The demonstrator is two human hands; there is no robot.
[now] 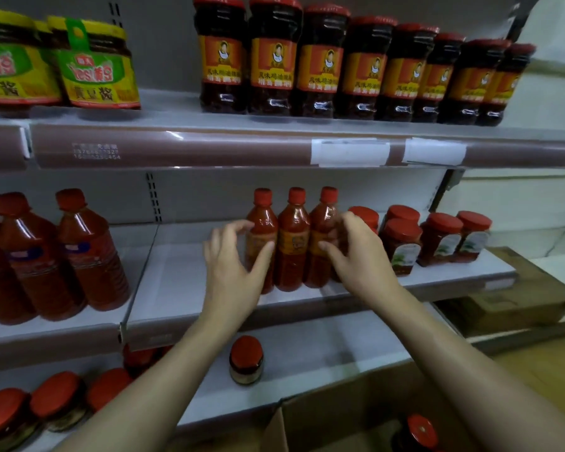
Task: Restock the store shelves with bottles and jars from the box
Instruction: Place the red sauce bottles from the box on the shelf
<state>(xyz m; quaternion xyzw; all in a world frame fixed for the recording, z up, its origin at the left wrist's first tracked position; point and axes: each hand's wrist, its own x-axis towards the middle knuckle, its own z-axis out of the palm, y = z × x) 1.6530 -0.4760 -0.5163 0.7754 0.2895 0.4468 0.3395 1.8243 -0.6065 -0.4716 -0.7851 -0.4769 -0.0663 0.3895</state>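
Three slim red sauce bottles with red caps stand side by side on the middle shelf (183, 282). My left hand (232, 272) curls round the left bottle (262, 220), thumb on its label. My right hand (359, 256) curls round the right bottle (324, 216), thumb on its front. Between them the middle bottle (292, 243) stands untouched. At the bottom, under my arms, sits the open cardboard box (339, 415), with one red-capped jar (421, 432) showing inside.
Red-lidded jars (440, 239) stand right of the bottles, and large red bottles (88, 252) stand to the left. The top shelf holds dark chilli jars (323, 60) and yellow-lidded tubs (95, 63). A small jar (246, 360) and several more jars sit on the lower shelf.
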